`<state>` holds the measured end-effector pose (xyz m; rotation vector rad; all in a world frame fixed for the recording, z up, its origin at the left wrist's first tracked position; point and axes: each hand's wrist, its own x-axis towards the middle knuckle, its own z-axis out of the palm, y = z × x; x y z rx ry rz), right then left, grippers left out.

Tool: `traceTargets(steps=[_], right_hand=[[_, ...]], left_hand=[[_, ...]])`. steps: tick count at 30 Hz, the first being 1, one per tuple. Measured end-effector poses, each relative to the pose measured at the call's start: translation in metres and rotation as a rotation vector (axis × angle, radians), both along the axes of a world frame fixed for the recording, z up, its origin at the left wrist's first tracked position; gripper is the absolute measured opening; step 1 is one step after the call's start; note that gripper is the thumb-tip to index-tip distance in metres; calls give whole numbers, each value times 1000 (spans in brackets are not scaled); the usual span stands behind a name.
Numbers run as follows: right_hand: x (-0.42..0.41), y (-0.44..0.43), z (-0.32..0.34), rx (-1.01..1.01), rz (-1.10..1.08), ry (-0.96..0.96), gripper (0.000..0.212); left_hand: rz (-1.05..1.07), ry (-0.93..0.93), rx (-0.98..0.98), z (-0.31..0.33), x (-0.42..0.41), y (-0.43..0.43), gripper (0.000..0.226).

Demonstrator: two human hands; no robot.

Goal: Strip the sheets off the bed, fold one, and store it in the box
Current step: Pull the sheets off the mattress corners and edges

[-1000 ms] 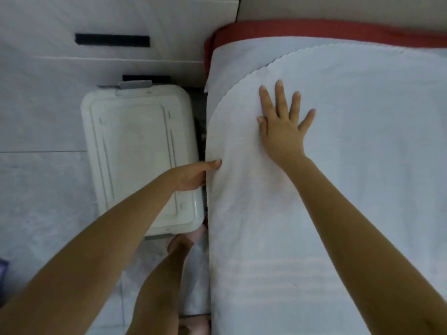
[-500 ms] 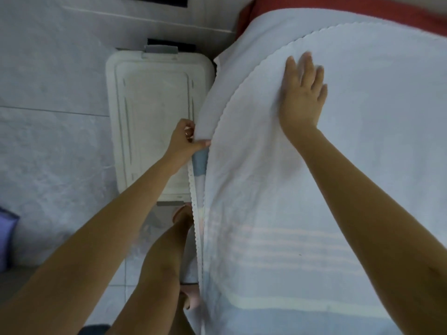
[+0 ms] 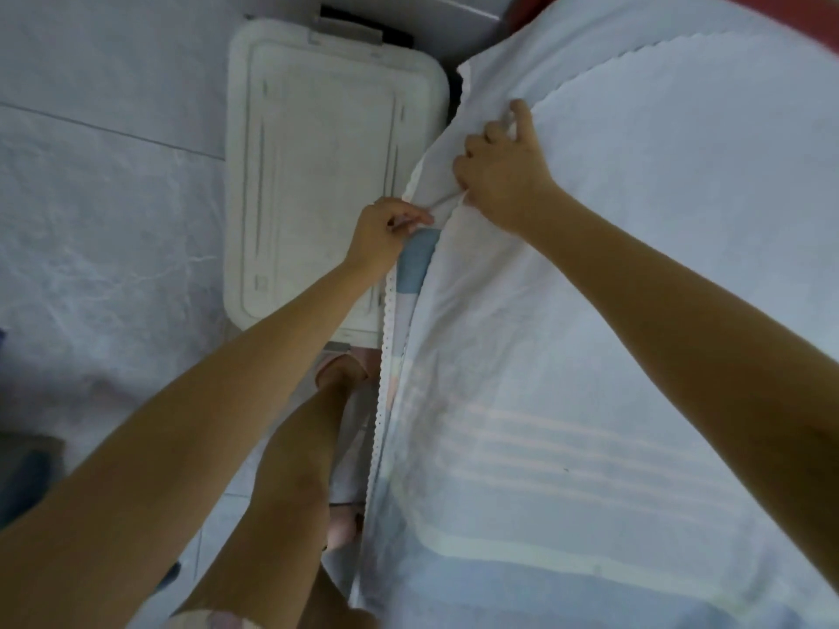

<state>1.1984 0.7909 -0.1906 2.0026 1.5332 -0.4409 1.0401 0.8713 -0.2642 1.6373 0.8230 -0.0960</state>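
The right hand (image 3: 504,179), flat on the sheet (image 3: 658,265) half a second ago, is now curling and bunching the cloth at the side of the bed (image 3: 817,20), while the left hand (image 3: 383,233) is still pinching the scalloped hem just beside it. Stripping is getting under way, I judge. The sheet is still lying over the bed, and the box (image 3: 318,165) is sitting lidded on the floor (image 3: 113,197) alongside.

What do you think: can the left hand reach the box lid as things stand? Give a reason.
Probably yes. The left hand is right beside the box, nothing between, though it must first release the sheet.
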Motion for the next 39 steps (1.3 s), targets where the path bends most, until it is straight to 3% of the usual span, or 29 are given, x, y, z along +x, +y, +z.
traceTargets(steps=[8,12,15,20,24,28,39], right_hand=[[7,3,3,114,33,48,27],[13,7,6,180,16,125,24],[32,4,13,131,10,90,32],[73,-9,32,208,-94,2,30],[88,-9,28,340,-252,144,28],[83,3,16,366,-271,169,30],[73,19,1,396,-208,132,29]], left_hand=[[-45,60,-327,1,7,-15,24],[-103,122,-172,1,9,-21,50],[-77,98,-90,-2,8,-19,48],[-44,108,-119,0,1,-15,49],[35,128,-183,2,0,-11,21],[41,100,-208,0,-1,-3,14],[117,88,-320,-12,-10,12,22]])
